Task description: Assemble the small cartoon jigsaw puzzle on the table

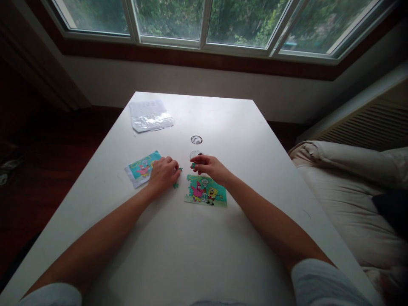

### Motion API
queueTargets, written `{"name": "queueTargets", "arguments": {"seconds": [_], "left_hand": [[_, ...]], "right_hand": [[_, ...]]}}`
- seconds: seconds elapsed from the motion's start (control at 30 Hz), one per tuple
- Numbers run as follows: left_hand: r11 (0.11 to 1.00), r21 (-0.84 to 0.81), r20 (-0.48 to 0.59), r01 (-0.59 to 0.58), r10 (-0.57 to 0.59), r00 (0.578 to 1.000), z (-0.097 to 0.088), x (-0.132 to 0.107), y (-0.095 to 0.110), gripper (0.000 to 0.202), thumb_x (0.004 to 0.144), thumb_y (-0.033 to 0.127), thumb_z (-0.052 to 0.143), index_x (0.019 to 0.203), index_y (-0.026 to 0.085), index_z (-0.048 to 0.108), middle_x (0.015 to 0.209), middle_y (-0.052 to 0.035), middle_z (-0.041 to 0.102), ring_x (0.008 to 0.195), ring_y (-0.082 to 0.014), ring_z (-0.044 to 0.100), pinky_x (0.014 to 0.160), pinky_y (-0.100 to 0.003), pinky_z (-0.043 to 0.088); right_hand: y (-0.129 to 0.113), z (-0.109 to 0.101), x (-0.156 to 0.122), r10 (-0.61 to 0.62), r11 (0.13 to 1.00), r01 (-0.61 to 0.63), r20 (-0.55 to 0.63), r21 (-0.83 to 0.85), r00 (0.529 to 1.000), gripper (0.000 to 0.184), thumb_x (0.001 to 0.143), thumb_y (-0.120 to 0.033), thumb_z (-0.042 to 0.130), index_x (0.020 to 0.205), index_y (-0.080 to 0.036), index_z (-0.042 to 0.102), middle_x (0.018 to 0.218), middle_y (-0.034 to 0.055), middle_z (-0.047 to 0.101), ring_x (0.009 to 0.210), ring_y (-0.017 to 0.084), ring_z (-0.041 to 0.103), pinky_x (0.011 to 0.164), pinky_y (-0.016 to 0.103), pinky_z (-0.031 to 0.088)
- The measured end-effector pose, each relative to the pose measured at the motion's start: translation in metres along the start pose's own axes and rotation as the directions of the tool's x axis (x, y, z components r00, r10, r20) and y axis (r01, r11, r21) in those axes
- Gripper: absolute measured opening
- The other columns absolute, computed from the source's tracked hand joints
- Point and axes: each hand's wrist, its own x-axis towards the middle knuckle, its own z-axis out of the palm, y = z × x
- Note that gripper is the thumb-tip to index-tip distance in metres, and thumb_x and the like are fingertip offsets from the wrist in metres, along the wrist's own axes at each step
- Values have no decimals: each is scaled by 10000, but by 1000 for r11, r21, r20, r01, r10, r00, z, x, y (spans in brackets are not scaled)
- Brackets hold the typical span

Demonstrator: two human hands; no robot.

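A nearly assembled jigsaw puzzle (204, 191) with pink, yellow and pale cartoon figures lies on the white table, its upper left edge uneven. Above it, my right hand (208, 165) pinches a small green puzzle piece (193, 165) between thumb and fingers. My left hand (163, 173) rests with curled fingers over the right part of a printed picture sheet (140, 169) showing the same figures. At its fingertips a green puzzle piece (180, 169) peeks out, and another loose piece (175, 185) lies just below. A clear round object (195, 154) is partly hidden behind my right hand.
Papers in a clear plastic sleeve (151, 115) lie at the table's far left. A round hole (196, 140) opens in the tabletop (223, 123). To the right stands a beige padded seat (338, 191); windows (204, 25) line the wall ahead.
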Motion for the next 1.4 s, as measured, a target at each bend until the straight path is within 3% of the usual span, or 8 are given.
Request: {"name": "queueTargets", "arguments": {"seconds": [0.13,0.23,0.33,0.43,0.6,0.83,1.07,1.4], "left_hand": [[991,125,49,-40,34,998,-19,-5,6,221,949,337,639,1121,207,687,1107,-109,649,1037,-297,600,914,-426,437],[975,159,172,-155,127,977,-39,-20,22,215,965,360,644,1095,197,695,1074,-104,667,1018,-297,622,910,-429,449],[951,145,282,-274,226,933,-52,-51,44,202,973,375,641,1055,198,696,1058,-100,692,998,-295,635,877,-433,476],[927,68,272,-370,340,900,-47,-88,60,241,980,311,608,1189,199,656,1245,-116,678,1103,-298,626,925,-451,499],[909,5,238,-417,404,883,-21,-124,64,452,959,301,620,1386,165,557,1464,-138,587,1332,-327,539,1102,-497,447],[908,4,226,-420,408,884,-13,-127,63,462,958,278,594,1400,151,549,1471,-169,572,1382,-349,516,1168,-520,420],[897,-47,204,-440,439,875,-11,-124,64,437,944,230,587,1369,136,551,1406,-185,594,1335,-337,558,1144,-474,480],[903,-59,214,-425,428,878,-12,-122,64,420,940,223,570,1357,176,550,1389,-170,606,1301,-327,580,1110,-484,510]], "right_hand": [[-2,0,-2,38,999,-38,35,-1,999,343,734,-321,814,1022,-152,738,847,46,739,737,141,650,658,274,492],[-5,2,-3,6,995,0,66,-101,998,291,770,-317,775,1008,-151,754,830,33,731,729,128,624,677,270,477],[-8,8,-8,-12,981,45,171,-190,985,274,799,-299,739,1030,-152,752,828,20,718,744,128,620,714,275,483],[-13,18,-16,2,936,100,289,-336,957,289,826,-257,706,1099,-163,724,744,-21,674,663,117,579,649,249,454],[-20,30,-26,-40,748,278,377,-602,925,164,850,-173,677,986,-194,767,783,-13,725,708,125,619,700,242,449],[-18,31,-25,-87,595,432,480,-678,873,166,863,-139,685,979,-207,782,907,28,751,847,166,652,805,273,464],[-14,34,-25,-123,582,497,536,-643,836,139,902,-137,667,969,-200,772,925,40,753,918,189,629,874,305,465],[-10,35,-28,-148,498,520,523,-693,839,82,917,-165,676,915,-203,748,949,50,689,948,191,570,880,302,447]]}}
